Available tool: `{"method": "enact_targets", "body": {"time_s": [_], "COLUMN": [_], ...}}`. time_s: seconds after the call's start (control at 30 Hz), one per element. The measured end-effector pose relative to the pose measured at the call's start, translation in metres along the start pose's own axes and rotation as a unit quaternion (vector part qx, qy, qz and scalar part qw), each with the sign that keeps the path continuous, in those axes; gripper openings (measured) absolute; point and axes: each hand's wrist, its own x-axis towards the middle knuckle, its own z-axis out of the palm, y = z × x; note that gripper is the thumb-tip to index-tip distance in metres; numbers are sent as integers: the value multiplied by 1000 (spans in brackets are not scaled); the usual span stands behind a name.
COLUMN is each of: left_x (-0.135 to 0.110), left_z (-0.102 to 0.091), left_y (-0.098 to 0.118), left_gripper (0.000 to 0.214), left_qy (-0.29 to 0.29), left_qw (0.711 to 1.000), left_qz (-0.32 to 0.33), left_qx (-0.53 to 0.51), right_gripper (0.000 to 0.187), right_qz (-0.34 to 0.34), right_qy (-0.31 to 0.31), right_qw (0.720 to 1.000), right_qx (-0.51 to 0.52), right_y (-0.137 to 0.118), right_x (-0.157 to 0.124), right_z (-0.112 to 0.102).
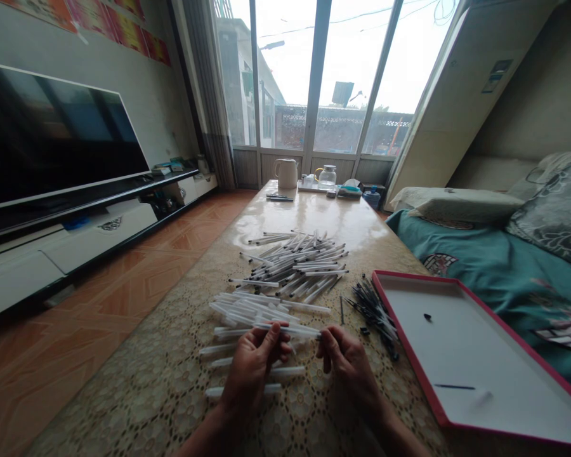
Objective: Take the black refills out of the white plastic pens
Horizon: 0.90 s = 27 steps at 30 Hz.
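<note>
Fingers (270,341) of the left hand (252,365) and the right hand (346,357) pinch a slim, translucent white plastic pen barrel (301,331) above a beige, flower-patterned worktop (166,393).

The left thumb and fingers are closed around the barrel toward its left end, while the right fingertips meet at the dark tip on its right. Loose translucent white plastic tubes (254,308) lie beneath and beyond the left hand; farther off spreads a heap of slim white pens with dark ends (295,262). To the right, a pile of thin black plastic pieces (374,311) sits just beside a shallow white tray with a red rim (495,343).
</note>
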Motion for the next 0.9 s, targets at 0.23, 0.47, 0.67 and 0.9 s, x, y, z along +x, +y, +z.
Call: {"method": "enact_targets", "body": {"time_s": [0.23,0.47,0.67,0.9], "left_x": [0,1,4,2], "left_z": [1,0,-2,-3], "left_y": [0,0,-3,-2], "left_gripper": [36,38,35,35], "left_qy": [8,4,0,0], "left_qw": [1000,1000,1000,1000], "left_qz": [2,0,7,1], "left_qx": [9,12,7,9], "right_gripper": [32,33,30,41], "right_qz": [-22,-11,-24,-4], "right_qy": [2,-1,-2,-22], "right_qw": [1000,1000,1000,1000], "right_qx": [-20,-12,-6,-11], "right_y": [5,7,9,10], "right_x": [0,0,0,-1], "right_z": [-1,-2,-2,-2]}}
